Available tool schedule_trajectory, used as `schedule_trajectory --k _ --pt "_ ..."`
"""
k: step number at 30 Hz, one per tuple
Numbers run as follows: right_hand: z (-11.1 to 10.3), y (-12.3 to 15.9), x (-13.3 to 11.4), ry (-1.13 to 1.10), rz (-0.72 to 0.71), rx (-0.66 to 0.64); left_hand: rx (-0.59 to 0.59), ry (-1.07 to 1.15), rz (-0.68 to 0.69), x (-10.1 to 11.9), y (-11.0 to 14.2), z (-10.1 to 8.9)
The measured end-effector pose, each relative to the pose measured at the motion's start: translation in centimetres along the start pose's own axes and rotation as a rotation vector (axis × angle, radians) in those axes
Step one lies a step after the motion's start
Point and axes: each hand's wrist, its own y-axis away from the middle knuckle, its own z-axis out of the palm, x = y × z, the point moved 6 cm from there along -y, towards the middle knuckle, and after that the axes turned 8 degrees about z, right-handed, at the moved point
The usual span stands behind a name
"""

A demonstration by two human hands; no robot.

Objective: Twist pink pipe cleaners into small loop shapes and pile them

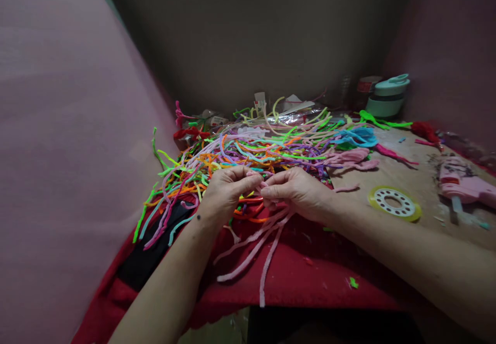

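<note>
Forearms (163,292) converge; left hand (228,189) and right hand (300,194) seemingly pinch pink strands (262,286).

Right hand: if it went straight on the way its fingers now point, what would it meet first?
Most likely the left hand, just ahead of the right hand and the pink stems in its grip; the gap in depth is unclear.

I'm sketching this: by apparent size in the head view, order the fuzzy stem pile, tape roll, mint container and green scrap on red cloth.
1. Fuzzy stem pile
2. Tape roll and mint container: too alike to rank
3. Green scrap
</note>
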Motion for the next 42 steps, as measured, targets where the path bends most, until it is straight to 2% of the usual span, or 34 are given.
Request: schedule_trajectory --k 7,11,14,26,33,42 --pt "-0.1 0.1 0.1 0.028 0.072 0.096 -0.004 -0.144 0.020 0.2 0.0 0.6" --pt "-0.9 0.0 -0.3 -0.017 0.016 0.180 -0.012 -0.176 0.006 0.2 -0.1 0.4" --pt "-1.5 -0.1 -0.4 -0.027 0.008 0.237 -0.075 -0.207 -0.021 0.2 -0.1 0.4" --pt "-0.9 0.0 -0.6 -0.120 -0.051 0.213 -0.174 -0.013 0.019 -0.4 0.1 0.8" --pt "-1.0 0.0 -0.9 -0.071 -0.094 0.198 -0.191 0.083 0.012 -0.6 0.1 0.8" --pt "-0.8 0.4 -1.6 -0.002 -0.127 0.226 -0.216 0.083 0.019 -0.5 0.2 1.0"
